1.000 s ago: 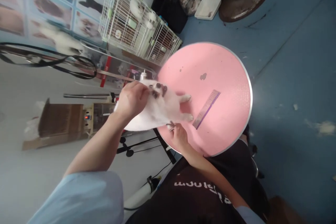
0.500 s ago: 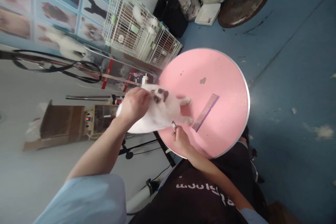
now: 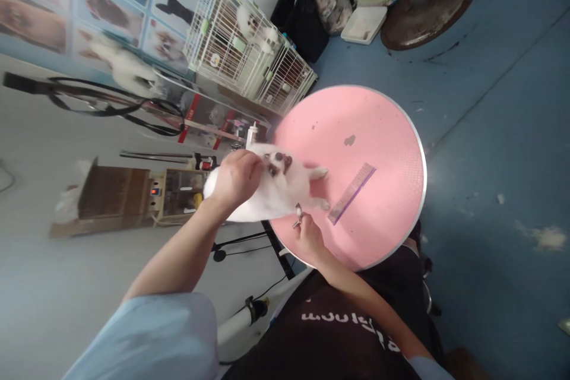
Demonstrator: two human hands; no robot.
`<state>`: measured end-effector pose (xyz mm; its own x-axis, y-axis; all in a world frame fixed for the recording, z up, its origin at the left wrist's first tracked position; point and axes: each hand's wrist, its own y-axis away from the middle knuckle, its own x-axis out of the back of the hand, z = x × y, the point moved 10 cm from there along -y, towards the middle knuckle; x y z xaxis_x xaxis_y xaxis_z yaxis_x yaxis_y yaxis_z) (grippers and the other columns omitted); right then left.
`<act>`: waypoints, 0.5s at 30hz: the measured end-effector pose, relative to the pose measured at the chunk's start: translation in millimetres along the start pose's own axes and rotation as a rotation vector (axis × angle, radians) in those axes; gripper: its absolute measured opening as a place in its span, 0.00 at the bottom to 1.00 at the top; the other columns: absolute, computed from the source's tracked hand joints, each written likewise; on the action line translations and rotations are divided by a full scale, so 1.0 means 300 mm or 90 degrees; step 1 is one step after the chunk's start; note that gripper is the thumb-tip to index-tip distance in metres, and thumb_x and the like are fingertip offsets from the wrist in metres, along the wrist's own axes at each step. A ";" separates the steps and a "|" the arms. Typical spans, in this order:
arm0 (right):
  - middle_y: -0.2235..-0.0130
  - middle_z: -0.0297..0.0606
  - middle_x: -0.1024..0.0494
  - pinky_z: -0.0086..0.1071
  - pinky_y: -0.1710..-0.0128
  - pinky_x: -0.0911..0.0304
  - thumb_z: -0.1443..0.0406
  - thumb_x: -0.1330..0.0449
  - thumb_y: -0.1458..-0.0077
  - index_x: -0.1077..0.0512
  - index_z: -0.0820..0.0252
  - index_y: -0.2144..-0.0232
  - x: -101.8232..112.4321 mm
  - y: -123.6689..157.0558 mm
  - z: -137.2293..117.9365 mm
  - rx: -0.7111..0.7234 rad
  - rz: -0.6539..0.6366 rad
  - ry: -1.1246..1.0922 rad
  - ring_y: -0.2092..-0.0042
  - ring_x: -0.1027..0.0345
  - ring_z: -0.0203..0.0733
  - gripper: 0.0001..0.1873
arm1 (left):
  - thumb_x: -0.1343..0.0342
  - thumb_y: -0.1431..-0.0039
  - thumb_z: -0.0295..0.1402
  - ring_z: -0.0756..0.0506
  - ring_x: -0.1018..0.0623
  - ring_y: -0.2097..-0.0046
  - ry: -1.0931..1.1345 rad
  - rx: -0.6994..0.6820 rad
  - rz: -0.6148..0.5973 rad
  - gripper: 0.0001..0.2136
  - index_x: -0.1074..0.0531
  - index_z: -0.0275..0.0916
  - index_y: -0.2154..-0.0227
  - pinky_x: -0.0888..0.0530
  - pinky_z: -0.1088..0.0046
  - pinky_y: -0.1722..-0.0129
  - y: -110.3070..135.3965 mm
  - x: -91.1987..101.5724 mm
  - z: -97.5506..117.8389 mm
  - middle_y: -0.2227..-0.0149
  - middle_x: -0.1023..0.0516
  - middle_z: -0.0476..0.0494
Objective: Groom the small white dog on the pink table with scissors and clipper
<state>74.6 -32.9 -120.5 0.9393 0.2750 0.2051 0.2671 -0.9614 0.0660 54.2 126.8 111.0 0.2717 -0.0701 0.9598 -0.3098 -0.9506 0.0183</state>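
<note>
A small white dog (image 3: 285,187) with a dark face lies at the left edge of a round pink table (image 3: 383,130). My left hand (image 3: 234,178) is closed around the dog's head and neck. My right hand (image 3: 309,237) is closed on a small pair of metal scissors (image 3: 297,215) held by the dog's front paw. A purple comb (image 3: 351,192) lies on the table just right of the paws.
A white wire cage (image 3: 247,53) with white animals stands at the back left, by a wall of dog pictures. A black bag (image 3: 303,18), a white tray (image 3: 363,24) and a round brown stand base (image 3: 430,6) sit on the blue floor.
My right hand has turned the scissors up against the dog's front paw. The view has shifted slightly; my left hand keeps its hold.
</note>
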 end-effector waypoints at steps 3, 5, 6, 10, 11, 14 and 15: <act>0.61 0.46 0.26 0.39 0.58 0.34 0.60 0.43 0.43 0.35 0.62 0.56 0.043 -0.002 -0.061 0.058 0.072 0.047 0.58 0.31 0.49 0.14 | 0.52 0.39 0.31 0.43 0.27 0.66 -0.008 0.009 -0.003 0.10 0.30 0.38 0.74 0.30 0.65 0.63 -0.003 -0.004 -0.004 0.71 0.26 0.41; 0.64 0.44 0.26 0.37 0.61 0.34 0.65 0.47 0.41 0.35 0.62 0.57 0.055 -0.002 -0.073 0.050 0.090 0.072 0.61 0.31 0.47 0.10 | 0.52 0.39 0.31 0.43 0.28 0.66 -0.013 0.012 -0.001 0.10 0.30 0.38 0.74 0.30 0.65 0.63 -0.005 -0.004 -0.006 0.71 0.26 0.41; 0.65 0.43 0.26 0.36 0.63 0.35 0.69 0.50 0.40 0.35 0.62 0.56 0.056 -0.002 -0.075 0.043 0.089 0.076 0.64 0.31 0.45 0.10 | 0.52 0.39 0.31 0.43 0.28 0.66 -0.013 0.012 -0.003 0.10 0.30 0.38 0.74 0.30 0.65 0.63 -0.006 -0.005 -0.006 0.71 0.26 0.41; 0.63 0.46 0.26 0.38 0.60 0.34 0.66 0.46 0.41 0.34 0.62 0.56 0.049 0.002 -0.087 0.045 0.062 0.061 0.61 0.31 0.48 0.11 | 0.52 0.39 0.32 0.44 0.28 0.67 0.001 0.011 -0.003 0.11 0.31 0.39 0.75 0.30 0.65 0.63 -0.007 -0.005 -0.005 0.72 0.26 0.41; 0.62 0.47 0.26 0.40 0.59 0.34 0.65 0.45 0.42 0.34 0.62 0.55 0.045 0.003 -0.083 0.036 0.051 0.055 0.59 0.31 0.50 0.12 | 0.52 0.39 0.32 0.44 0.28 0.67 0.006 0.012 0.001 0.11 0.31 0.39 0.76 0.30 0.65 0.63 -0.006 -0.002 -0.006 0.72 0.27 0.41; 0.62 0.45 0.26 0.38 0.62 0.34 0.68 0.48 0.42 0.35 0.60 0.55 0.006 0.016 -0.050 -0.014 -0.005 0.015 0.62 0.30 0.48 0.12 | 0.51 0.40 0.33 0.43 0.28 0.66 0.018 0.021 0.007 0.10 0.31 0.39 0.76 0.29 0.64 0.63 0.000 0.007 -0.013 0.72 0.27 0.41; 0.63 0.44 0.26 0.37 0.63 0.34 0.69 0.49 0.42 0.35 0.59 0.55 -0.013 0.026 -0.043 -0.024 -0.026 -0.008 0.62 0.30 0.47 0.12 | 0.51 0.40 0.34 0.43 0.27 0.66 0.020 0.024 0.006 0.10 0.31 0.39 0.76 0.29 0.64 0.63 0.002 0.010 -0.017 0.72 0.27 0.41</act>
<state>70.1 -41.4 -108.1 0.9305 0.3133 0.1895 0.2969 -0.9485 0.1102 50.3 127.5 115.2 0.2392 -0.0706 0.9684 -0.2776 -0.9607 -0.0015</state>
